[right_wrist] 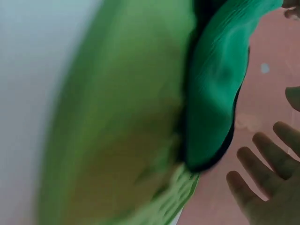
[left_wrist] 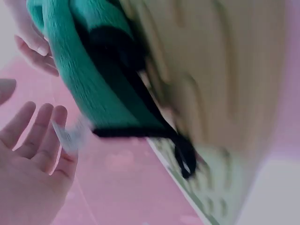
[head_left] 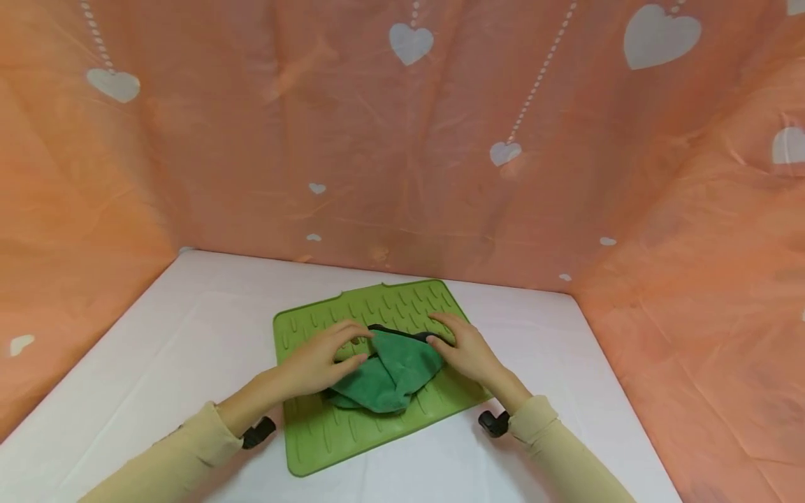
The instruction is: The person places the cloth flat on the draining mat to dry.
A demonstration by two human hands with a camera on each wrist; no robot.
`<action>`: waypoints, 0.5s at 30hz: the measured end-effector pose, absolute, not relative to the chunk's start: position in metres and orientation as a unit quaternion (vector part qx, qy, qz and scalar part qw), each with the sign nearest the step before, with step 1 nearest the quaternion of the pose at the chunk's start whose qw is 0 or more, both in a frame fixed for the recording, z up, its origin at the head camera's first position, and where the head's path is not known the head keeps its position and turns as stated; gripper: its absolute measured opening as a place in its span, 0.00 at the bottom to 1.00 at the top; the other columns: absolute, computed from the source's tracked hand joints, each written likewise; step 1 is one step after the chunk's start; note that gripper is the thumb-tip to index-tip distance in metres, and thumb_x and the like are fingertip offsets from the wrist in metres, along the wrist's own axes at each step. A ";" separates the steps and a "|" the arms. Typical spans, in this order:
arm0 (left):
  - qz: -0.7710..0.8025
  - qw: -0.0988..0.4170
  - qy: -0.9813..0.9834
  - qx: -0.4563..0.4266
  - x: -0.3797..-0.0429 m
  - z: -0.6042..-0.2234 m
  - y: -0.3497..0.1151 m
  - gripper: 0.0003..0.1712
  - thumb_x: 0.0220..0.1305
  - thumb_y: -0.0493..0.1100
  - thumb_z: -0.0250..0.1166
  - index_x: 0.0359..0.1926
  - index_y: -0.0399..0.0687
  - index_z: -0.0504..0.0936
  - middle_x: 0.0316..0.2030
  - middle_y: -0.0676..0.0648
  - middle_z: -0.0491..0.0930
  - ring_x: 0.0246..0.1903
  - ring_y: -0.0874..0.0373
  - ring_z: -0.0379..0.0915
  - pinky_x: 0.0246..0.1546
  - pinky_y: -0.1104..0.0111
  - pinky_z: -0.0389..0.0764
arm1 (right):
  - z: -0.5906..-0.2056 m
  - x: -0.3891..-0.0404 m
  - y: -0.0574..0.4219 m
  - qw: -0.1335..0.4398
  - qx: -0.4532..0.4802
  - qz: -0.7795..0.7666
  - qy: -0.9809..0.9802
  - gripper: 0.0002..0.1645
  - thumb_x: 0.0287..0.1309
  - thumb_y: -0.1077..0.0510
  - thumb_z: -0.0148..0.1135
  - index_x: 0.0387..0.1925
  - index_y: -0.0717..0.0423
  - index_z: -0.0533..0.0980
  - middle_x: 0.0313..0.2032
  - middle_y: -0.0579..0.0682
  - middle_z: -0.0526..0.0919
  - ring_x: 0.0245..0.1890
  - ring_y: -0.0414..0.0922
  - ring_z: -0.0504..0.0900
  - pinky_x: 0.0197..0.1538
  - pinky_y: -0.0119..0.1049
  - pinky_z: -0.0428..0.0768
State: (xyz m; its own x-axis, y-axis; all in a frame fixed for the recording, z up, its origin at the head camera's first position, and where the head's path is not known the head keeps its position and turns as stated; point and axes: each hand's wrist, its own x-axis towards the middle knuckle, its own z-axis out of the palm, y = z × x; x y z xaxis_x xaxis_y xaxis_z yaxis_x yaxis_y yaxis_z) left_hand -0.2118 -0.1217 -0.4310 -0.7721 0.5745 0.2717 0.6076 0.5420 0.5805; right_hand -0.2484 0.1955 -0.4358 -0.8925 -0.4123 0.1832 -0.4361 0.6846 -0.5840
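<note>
A green cloth (head_left: 405,363) with black edging lies folded and rumpled on a lime-green ridged mat (head_left: 327,433). At its left side is my left hand (head_left: 323,360), the fingers loosely bent and spread apart from the thumb. My right hand (head_left: 468,349) is at the cloth's right edge, thumb and fingers apart. In the left wrist view a black loop (left_wrist: 185,159) hangs from a corner of the cloth, and a whitish tag (left_wrist: 72,136) shows by the fingertips. The right wrist view has the right fingers (right_wrist: 262,164) spread beside the cloth's black-edged end.
The mat rests at a slant on a white-covered table (head_left: 207,328). Orange sheeting (head_left: 352,140) with white hearts stands behind and along both sides. A black wrist device (head_left: 258,433) shows below the left wrist, another (head_left: 495,423) below the right.
</note>
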 end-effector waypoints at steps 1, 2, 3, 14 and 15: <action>-0.351 0.027 -0.878 -0.325 -0.212 -0.431 -0.127 0.21 0.76 0.44 0.64 0.66 0.47 0.78 0.61 0.46 0.78 0.54 0.52 0.79 0.50 0.54 0.83 | -0.435 -0.251 0.188 0.015 0.231 0.334 -0.914 0.31 0.74 0.51 0.62 0.73 0.56 0.71 0.70 0.59 0.74 0.70 0.59 0.72 0.68 0.60 0.72; -0.358 0.029 -0.879 -0.315 -0.213 -0.432 -0.131 0.20 0.76 0.42 0.65 0.64 0.46 0.79 0.58 0.46 0.79 0.51 0.54 0.79 0.47 0.57 0.83 | -0.433 -0.253 0.181 0.008 0.232 0.346 -0.909 0.29 0.75 0.52 0.62 0.72 0.56 0.72 0.68 0.58 0.76 0.68 0.58 0.74 0.67 0.58 0.74; -0.363 0.028 -0.880 -0.305 -0.213 -0.432 -0.136 0.19 0.75 0.41 0.65 0.63 0.46 0.80 0.56 0.46 0.80 0.49 0.55 0.78 0.45 0.59 0.83 | -0.431 -0.256 0.175 0.001 0.233 0.354 -0.906 0.28 0.75 0.53 0.62 0.71 0.56 0.73 0.66 0.57 0.78 0.66 0.56 0.76 0.66 0.57 0.75; -0.306 -0.019 -0.897 -0.319 -0.216 -0.448 -0.174 0.17 0.73 0.51 0.67 0.52 0.43 0.85 0.38 0.57 0.80 0.37 0.65 0.76 0.37 0.67 0.80 | -0.440 -0.280 0.129 -0.062 0.280 0.344 -0.894 0.20 0.75 0.55 0.61 0.62 0.59 0.80 0.51 0.54 0.87 0.50 0.51 0.85 0.52 0.46 0.83; -0.309 -0.025 -0.893 -0.326 -0.216 -0.449 -0.174 0.17 0.73 0.51 0.68 0.51 0.44 0.85 0.37 0.58 0.79 0.36 0.66 0.75 0.37 0.68 0.80 | -0.441 -0.281 0.126 -0.064 0.283 0.343 -0.894 0.19 0.75 0.55 0.62 0.60 0.59 0.81 0.50 0.54 0.87 0.49 0.50 0.85 0.52 0.45 0.83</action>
